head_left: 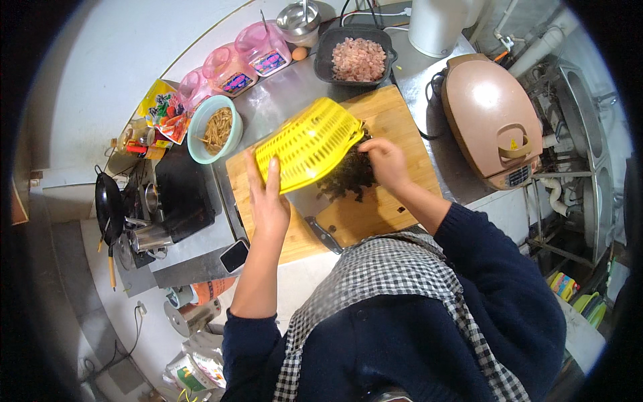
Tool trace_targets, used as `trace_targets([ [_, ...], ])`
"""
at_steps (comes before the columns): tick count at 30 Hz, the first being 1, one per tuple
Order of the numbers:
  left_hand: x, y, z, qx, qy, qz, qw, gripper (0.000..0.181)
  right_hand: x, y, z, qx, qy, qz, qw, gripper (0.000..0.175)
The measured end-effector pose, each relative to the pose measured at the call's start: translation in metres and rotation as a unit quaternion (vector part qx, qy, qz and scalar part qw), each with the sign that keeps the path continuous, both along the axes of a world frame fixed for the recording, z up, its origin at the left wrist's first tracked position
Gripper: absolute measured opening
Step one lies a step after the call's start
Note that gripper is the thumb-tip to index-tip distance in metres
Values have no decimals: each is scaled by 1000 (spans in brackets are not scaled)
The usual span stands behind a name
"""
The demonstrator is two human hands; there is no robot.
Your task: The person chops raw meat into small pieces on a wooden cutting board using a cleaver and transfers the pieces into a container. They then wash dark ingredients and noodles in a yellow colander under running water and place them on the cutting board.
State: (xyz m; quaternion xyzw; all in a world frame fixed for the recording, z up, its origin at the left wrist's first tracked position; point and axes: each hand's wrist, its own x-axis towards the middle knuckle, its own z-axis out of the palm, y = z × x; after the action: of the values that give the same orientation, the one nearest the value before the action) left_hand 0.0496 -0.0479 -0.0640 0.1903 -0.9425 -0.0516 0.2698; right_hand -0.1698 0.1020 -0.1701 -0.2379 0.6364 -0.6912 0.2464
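My left hand (270, 201) grips a yellow slotted plastic basket (306, 145) by its lower left side. The basket is tilted over a wooden cutting board (412, 171), and its inside is turned away from view. Dark chopped pieces (346, 178) lie heaped on the board, partly hidden by the basket. Beside the basket's right rim, my right hand (387, 163) has its fingers curled in at the pile; whether they hold anything is hidden. A kitchen knife with a black handle (324, 235) rests on the board, its blade partly under the basket.
Left of the board stands a pale green bowl of brownish strips (218, 130). Behind are a dark square bowl of diced pink meat (357, 60), pink plastic jars (261, 47) and an egg (300, 54). A pinkish electric appliance (492, 115) stands right; a phone (234, 255) lies left.
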Motion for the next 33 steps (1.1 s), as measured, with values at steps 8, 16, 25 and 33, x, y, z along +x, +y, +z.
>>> trace_targets([
  [8,7,38,-24,132,-49,50,989,65,-42,-18,6,-123,-473,44,871,74],
  [16,16,39,-30,31,-40,-1,999,73,-35,-38,26,-137,-486,7,863,57],
  [25,2,3,-8,522,210,106,820,71,-34,-30,48,-64,-288,192,936,77],
  [33,13,-69,-38,825,97,-20,556,65,-15,-32,85,87,-327,151,929,39],
])
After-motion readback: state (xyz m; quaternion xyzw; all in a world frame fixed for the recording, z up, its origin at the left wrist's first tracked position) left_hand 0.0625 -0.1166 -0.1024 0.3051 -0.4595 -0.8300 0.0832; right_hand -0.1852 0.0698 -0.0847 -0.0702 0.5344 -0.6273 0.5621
